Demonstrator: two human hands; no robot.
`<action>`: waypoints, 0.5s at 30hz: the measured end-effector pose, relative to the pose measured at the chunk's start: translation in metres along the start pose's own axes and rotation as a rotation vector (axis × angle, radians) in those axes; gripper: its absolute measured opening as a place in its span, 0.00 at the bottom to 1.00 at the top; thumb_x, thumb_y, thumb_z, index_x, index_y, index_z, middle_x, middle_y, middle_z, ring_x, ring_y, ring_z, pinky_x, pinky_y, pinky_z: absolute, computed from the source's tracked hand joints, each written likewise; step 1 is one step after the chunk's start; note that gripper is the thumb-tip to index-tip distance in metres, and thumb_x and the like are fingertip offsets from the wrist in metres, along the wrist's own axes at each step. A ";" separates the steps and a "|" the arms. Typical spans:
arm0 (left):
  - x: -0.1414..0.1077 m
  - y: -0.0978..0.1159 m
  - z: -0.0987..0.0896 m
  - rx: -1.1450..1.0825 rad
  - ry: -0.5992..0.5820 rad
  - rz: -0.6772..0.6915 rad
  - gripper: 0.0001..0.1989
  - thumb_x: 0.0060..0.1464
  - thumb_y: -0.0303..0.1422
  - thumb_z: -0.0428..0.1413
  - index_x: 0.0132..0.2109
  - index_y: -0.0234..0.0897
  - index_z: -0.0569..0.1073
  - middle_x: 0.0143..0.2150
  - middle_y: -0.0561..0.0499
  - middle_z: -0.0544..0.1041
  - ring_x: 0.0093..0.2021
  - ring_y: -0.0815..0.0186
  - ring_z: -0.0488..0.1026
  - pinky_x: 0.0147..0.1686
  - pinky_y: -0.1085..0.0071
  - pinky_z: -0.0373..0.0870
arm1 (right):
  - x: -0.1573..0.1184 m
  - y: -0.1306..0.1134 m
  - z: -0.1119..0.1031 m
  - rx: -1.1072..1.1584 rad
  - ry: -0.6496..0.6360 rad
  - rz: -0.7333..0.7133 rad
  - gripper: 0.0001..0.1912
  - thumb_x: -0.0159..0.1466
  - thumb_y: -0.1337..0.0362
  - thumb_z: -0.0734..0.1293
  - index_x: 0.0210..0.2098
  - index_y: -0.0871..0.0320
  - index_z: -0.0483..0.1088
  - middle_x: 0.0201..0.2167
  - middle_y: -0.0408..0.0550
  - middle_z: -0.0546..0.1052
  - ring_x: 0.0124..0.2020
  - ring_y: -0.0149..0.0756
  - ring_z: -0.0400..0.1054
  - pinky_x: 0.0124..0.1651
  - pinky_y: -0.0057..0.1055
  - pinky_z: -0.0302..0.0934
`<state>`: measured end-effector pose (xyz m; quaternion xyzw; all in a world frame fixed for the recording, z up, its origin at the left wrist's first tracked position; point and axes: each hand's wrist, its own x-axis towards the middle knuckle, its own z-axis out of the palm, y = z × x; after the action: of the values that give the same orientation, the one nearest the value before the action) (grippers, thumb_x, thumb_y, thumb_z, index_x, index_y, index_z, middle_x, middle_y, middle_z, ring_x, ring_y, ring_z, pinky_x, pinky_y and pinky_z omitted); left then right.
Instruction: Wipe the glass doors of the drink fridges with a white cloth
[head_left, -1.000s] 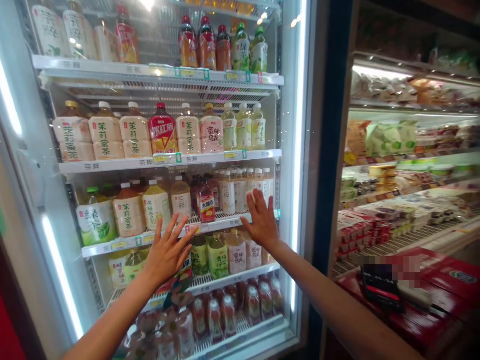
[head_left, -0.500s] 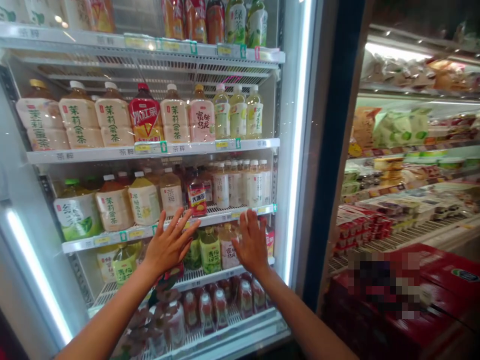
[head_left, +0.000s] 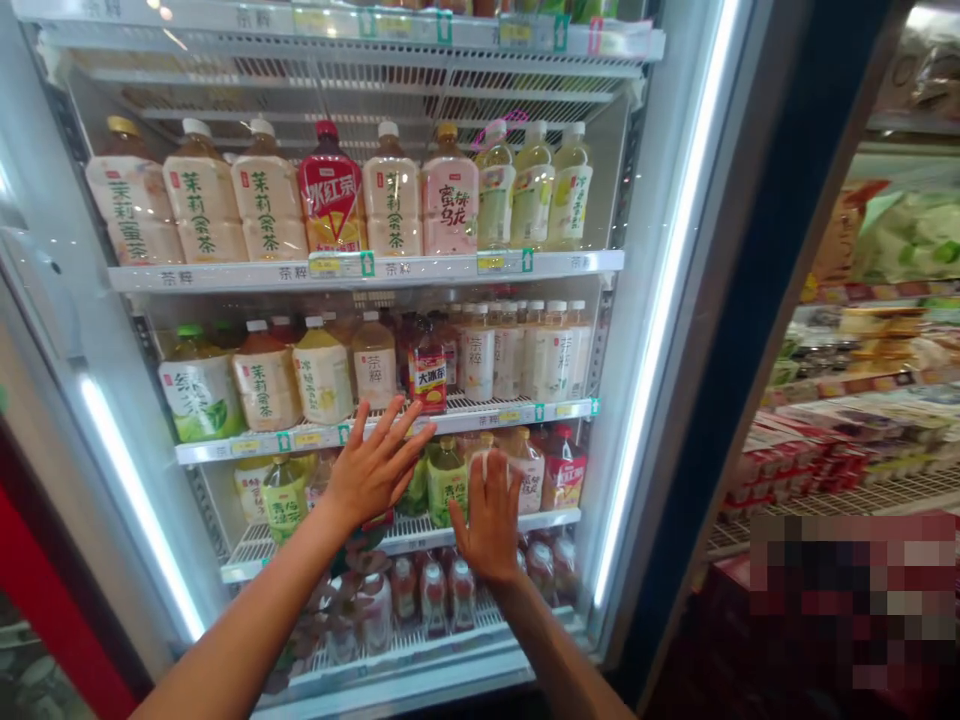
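Observation:
My left hand is held up with its fingers spread and its palm toward the glass door of a drinks fridge. Nothing shows in it. My right hand lies flat toward the same glass, fingers stretched and close together, thumb out to the side. I cannot tell whether something thin is under its palm. Behind the glass, a small dark bottle with a red label appears just above my left fingertips. A green tea bottle is seen between the hands, and a pink-labelled bottle appears beside my right hand.
Tea bottles line several white wire shelves. Bright light strips run down both sides of the fridge. To the right, past a dark frame, stands an open chiller with packaged goods. A red edge shows at lower left.
My view has shifted, so the fridge sits further right and its top shelf is mostly cut off. My right hand has moved down and left across the glass, closer to my left hand.

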<state>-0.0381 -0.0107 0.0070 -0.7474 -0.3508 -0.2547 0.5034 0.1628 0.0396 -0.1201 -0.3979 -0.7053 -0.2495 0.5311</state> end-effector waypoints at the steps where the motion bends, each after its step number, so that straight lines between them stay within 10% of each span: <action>1: -0.007 0.002 -0.001 -0.004 -0.003 -0.020 0.39 0.62 0.37 0.57 0.76 0.47 0.52 0.77 0.49 0.54 0.79 0.57 0.40 0.78 0.46 0.32 | -0.017 -0.006 0.004 0.004 -0.014 -0.030 0.44 0.73 0.60 0.60 0.77 0.64 0.30 0.78 0.58 0.34 0.79 0.54 0.29 0.77 0.66 0.36; 9: -0.084 0.014 -0.010 -0.031 0.033 -0.237 0.41 0.60 0.38 0.61 0.75 0.53 0.53 0.79 0.51 0.45 0.80 0.53 0.38 0.77 0.43 0.31 | 0.036 -0.036 0.006 0.045 -0.022 0.004 0.44 0.74 0.56 0.59 0.77 0.61 0.27 0.78 0.58 0.37 0.79 0.55 0.28 0.76 0.69 0.33; 15: -0.113 0.017 -0.020 -0.049 0.036 -0.402 0.41 0.60 0.36 0.61 0.75 0.53 0.53 0.80 0.51 0.42 0.80 0.51 0.38 0.76 0.41 0.31 | -0.045 -0.069 0.022 0.022 -0.073 -0.059 0.44 0.72 0.59 0.62 0.78 0.62 0.34 0.77 0.56 0.44 0.79 0.52 0.36 0.78 0.61 0.38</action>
<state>-0.0955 -0.0637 -0.0784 -0.6698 -0.4778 -0.3718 0.4300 0.0986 0.0049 -0.1649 -0.3798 -0.7384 -0.2427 0.5016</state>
